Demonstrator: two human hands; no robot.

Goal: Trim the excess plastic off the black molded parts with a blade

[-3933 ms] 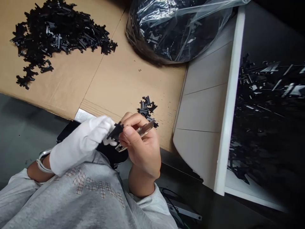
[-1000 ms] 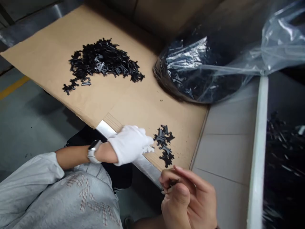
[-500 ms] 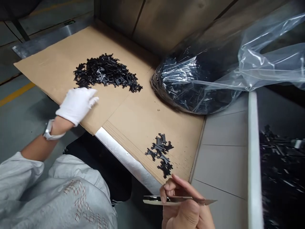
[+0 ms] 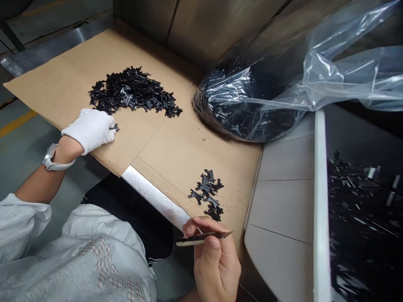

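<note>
My left hand [image 4: 92, 129], in a white glove, is closed at the near edge of a large heap of small black plastic parts [image 4: 132, 93]. A black plastic part [image 4: 116, 127] pokes out between its fingertips, just above the cardboard. My bare right hand [image 4: 215, 261] grips a small knife [image 4: 204, 239] with a pale handle, its pointed blade aimed to the right. Just beyond this hand lies a smaller group of black plastic parts [image 4: 208, 193] on the cardboard.
Brown cardboard [image 4: 163, 147] covers the table, whose metal edge [image 4: 154, 191] runs along the front. A clear plastic bag [image 4: 248, 100] full of black parts stands at the back right. A pale-rimmed bin [image 4: 321, 201] with more black pieces is at the right.
My left hand has closed by the heap, with a black part now showing at its fingertips. My right hand has moved up and left with the knife. The view has shifted slightly.
</note>
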